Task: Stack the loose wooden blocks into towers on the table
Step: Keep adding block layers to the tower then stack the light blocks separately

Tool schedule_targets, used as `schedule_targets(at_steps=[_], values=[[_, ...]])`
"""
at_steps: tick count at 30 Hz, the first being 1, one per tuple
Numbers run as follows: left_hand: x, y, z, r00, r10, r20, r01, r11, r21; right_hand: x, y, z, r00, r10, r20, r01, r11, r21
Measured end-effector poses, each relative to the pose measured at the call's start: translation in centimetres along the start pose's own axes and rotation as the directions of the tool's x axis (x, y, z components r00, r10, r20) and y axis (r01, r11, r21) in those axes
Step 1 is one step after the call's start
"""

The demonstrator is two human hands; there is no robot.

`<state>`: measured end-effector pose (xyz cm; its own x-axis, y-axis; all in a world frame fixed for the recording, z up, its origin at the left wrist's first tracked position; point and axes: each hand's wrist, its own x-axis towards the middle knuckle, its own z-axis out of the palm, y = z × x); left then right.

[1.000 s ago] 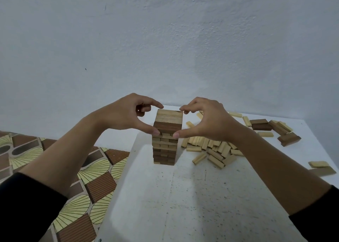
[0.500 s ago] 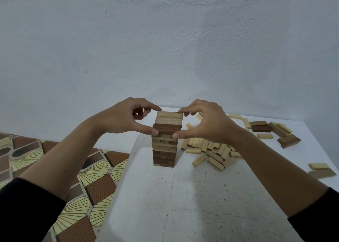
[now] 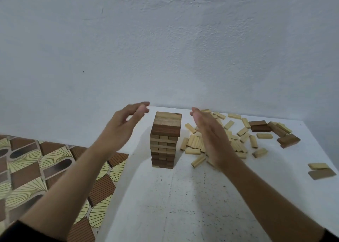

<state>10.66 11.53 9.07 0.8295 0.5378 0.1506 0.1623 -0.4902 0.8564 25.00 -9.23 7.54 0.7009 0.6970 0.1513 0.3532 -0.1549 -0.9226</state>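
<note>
On the white table (image 3: 183,205) below a pale wall, the tower (image 3: 166,141) stands near the far left corner between the left hand (image 3: 124,128) and right hand (image 3: 211,137), both spread, empty and clear of it; the next of the loose blocks (image 3: 236,141) should be set down square and gently.

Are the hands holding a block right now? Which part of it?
No, nothing is held. The left hand and the right hand are both open, one on each side of the tower, not touching it.
</note>
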Motion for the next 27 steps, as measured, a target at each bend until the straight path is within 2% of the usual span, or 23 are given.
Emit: schedule_targets(at_steps=[2, 5, 16, 27], values=[[-2.1, 0.0, 1.8, 0.995, -0.09, -0.047, 0.086, 0.992, -0.091, -1.3, 0.5, 1.4, 0.999, 0.023, 0.028, -0.024, 0.999, 0.026], [-4.2, 0.1, 3.9, 0.985, -0.163, -0.054, 0.156, 0.981, -0.119, -2.3, 0.8, 3.2, 0.998, 0.029, 0.059, -0.032, 0.998, 0.054], [-5.0, 1.0, 6.4, 0.97, -0.234, -0.063, 0.207, 0.935, -0.287, -2.5, 0.9, 5.1, 0.998, 0.005, 0.069, -0.014, 0.991, 0.131], [-4.9, 1.5, 6.8, 0.971, -0.237, -0.037, 0.213, 0.921, -0.328, -2.6, 0.8, 5.9, 0.996, 0.01, 0.093, -0.024, 0.988, 0.15]])
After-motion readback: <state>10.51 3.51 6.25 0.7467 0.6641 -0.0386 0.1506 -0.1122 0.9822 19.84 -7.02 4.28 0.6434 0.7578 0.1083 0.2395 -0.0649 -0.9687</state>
